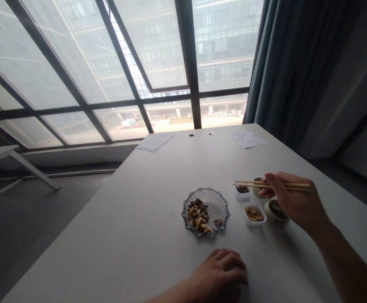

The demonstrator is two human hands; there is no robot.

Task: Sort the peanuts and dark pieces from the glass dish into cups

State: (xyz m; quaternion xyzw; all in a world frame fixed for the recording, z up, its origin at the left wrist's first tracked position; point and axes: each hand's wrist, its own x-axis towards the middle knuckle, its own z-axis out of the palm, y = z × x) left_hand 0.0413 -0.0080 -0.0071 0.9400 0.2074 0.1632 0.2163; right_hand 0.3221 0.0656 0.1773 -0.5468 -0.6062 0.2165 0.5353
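Wooden chopsticks [252,183] are held in my right hand [292,202], their tips over a small white dish of dark pieces [242,191]. Below it stands a white dish of light brown nuts [254,214]. Two small round bowls, one with dark contents [277,210] and one partly hidden behind my fingers [259,187], stand to the right. A scalloped glass bowl [223,206] holds peanuts and dark pieces, mostly on its left side. My left hand [223,269] rests on the table nearer to me, fingers curled, and whether anything is under them is hidden.
The white table [133,235] stretches toward large windows. Papers [155,142] lie at its far left and more papers [248,139] at its far right, with two small round holes between. A dark curtain [284,75] hangs at the right. Another table [0,152] stands at the left.
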